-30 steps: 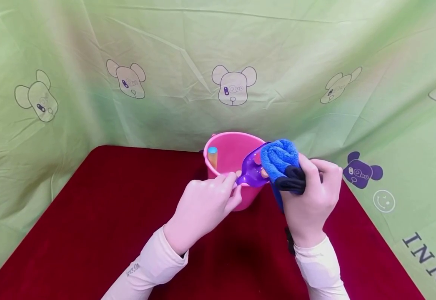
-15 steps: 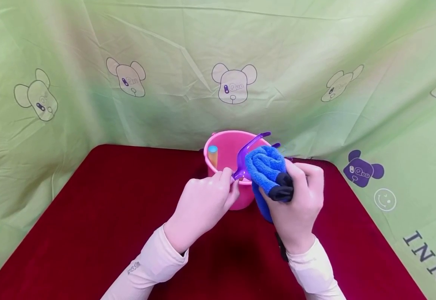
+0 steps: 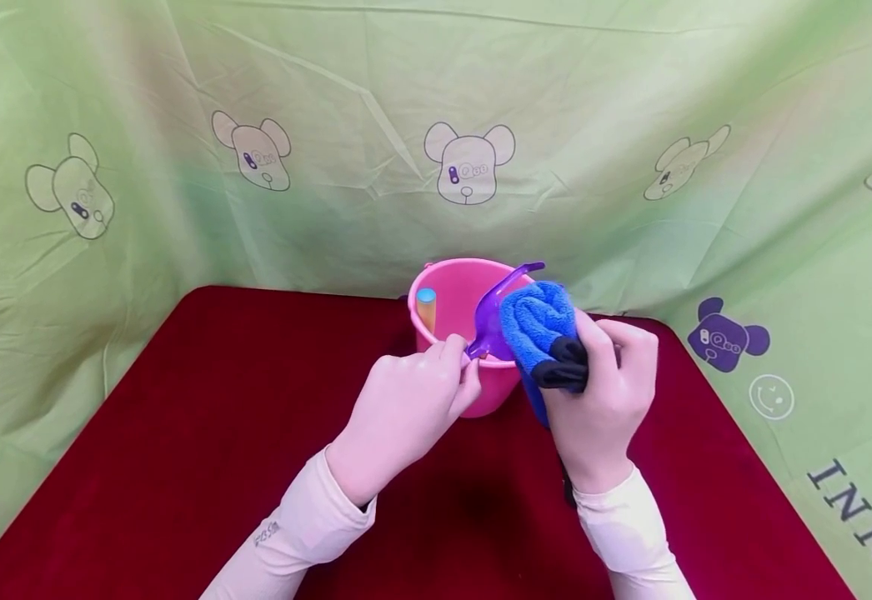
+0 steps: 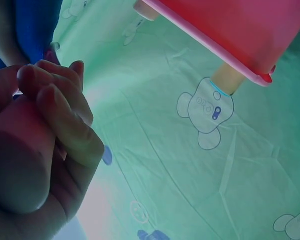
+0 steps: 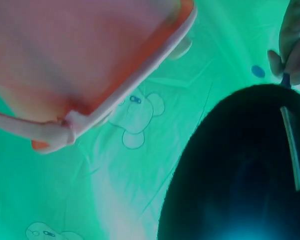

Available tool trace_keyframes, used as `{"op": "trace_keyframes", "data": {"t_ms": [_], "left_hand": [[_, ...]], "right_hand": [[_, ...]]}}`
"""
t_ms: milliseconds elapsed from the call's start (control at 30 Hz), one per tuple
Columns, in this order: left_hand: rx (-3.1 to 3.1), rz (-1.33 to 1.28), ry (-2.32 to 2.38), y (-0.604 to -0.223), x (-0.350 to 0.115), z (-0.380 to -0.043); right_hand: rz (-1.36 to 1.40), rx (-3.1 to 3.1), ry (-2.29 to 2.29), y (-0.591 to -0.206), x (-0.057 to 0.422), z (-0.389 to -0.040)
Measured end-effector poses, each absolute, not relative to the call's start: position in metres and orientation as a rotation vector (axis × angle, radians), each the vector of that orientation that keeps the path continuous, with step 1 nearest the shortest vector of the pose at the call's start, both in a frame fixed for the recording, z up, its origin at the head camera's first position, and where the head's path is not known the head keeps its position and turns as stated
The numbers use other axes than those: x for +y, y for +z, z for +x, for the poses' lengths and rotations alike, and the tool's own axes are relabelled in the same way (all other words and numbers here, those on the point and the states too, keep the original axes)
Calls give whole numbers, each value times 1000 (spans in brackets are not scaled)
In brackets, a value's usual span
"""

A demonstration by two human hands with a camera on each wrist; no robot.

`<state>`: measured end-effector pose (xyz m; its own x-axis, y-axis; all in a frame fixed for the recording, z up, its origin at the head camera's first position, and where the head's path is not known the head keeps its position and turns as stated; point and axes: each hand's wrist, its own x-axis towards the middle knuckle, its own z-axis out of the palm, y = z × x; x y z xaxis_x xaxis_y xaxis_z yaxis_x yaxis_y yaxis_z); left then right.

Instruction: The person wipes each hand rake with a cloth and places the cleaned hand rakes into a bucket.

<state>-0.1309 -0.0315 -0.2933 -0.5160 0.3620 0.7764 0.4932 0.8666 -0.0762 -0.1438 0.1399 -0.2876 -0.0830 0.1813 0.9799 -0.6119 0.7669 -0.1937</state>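
My left hand grips the handle of a purple translucent toy shovel, whose blade slants up over the rim of a pink bucket. Bunched in my right hand is a blue plush cloth with black edging. The cloth overlaps the right side of the shovel's blade and hides part of it. Curled fingers of the left hand show in the left wrist view. A dark mass of cloth with a pale tag fills the lower right of the right wrist view.
Inside the bucket, at its left wall, stands an orange tube-like thing with a light blue top. The bucket is on a dark red table cover. Green curtains printed with bear heads hang behind and at both sides.
My right hand moved left and slightly down with the cloth, then a little back up and right. The shovel's blade has tipped, showing its raised edge. The left hand stays nearly still.
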Motion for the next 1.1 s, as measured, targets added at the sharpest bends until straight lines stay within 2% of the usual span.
{"op": "trace_keyframes", "data": {"t_ms": [733, 1100], "left_hand": [[-2276, -615, -306, -292, -36, -133], [-2318, -528, -359, -295, -37, -138]], "right_hand": [[266, -1519, 739, -280, 147, -139], [236, -1539, 754, -277, 147, -133]]}}
